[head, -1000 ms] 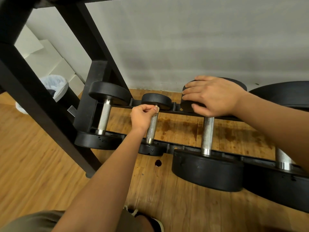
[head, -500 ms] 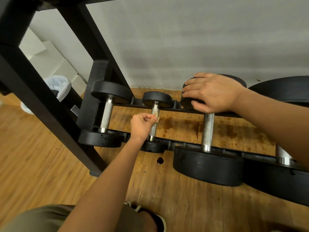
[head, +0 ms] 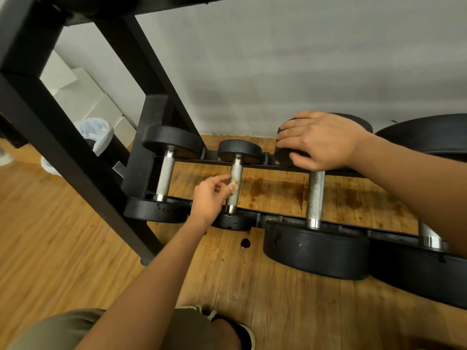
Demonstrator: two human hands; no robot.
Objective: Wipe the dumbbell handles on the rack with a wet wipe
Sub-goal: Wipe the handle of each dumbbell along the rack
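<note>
Several black dumbbells with knurled steel handles lie across the low rack (head: 267,215). My left hand (head: 209,195) pinches a small crumpled wet wipe (head: 233,182) between thumb and fingers, against the left side of the small dumbbell's handle (head: 236,170). My right hand (head: 321,140) rests with spread fingers on the far head of the larger dumbbell (head: 314,195) to the right. Another dumbbell (head: 165,178) sits to the left, and a big one (head: 429,238) at the far right is partly hidden by my right arm.
A black slanted rack frame (head: 75,157) crosses the left side. A bin with a plastic liner (head: 96,135) stands behind it by white boxes. The wooden floor under the rack carries brown stains, and a dark spot (head: 245,243) lies near the front rail. A grey wall stands behind.
My left hand has let go of its wrap round the small handle, slid down and left, and now only pinches the wipe beside it. My right hand stays on the dumbbell head.
</note>
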